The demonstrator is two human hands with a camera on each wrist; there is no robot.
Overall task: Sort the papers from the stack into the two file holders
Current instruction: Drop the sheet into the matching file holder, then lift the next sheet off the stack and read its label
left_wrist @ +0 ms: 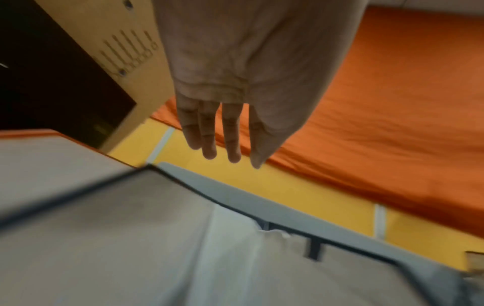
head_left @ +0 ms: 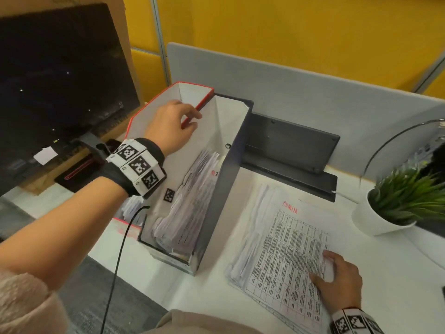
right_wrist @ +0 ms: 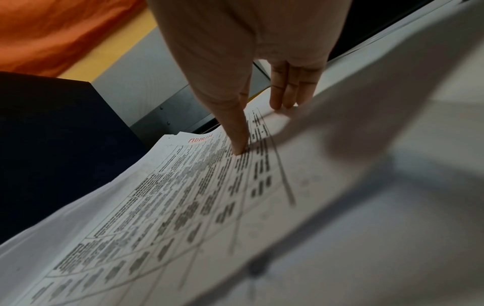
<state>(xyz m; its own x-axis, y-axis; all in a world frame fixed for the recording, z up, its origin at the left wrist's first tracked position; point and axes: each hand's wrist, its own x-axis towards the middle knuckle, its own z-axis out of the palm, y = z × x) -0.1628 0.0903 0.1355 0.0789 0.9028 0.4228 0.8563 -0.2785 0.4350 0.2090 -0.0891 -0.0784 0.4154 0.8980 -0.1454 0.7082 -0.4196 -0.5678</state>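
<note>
Two upright file holders stand side by side: a red-edged holder (head_left: 154, 103) on the left and a dark grey holder (head_left: 225, 189) on the right, with several sheets (head_left: 192, 189) leaning inside the grey one. My left hand (head_left: 190, 121) hovers over their shared top edge; in the left wrist view its fingers (left_wrist: 222, 140) are straight and hold nothing. To the right, the paper stack (head_left: 286, 247) lies flat on the desk, its top sheet marked "ADMIN" (right_wrist: 200, 139) in red. My right hand (head_left: 322, 266) rests on the stack's right edge, thumb (right_wrist: 239, 149) pressing the top sheet, fingertips (right_wrist: 285, 101) touching its edge.
A dark monitor (head_left: 60, 80) stands at the left and a potted plant (head_left: 395, 201) at the right. Behind the stack is a black stand (head_left: 289, 145) against the grey partition (head_left: 313, 92). A black cable (head_left: 120, 249) hangs from my left wrist over the desk's front edge.
</note>
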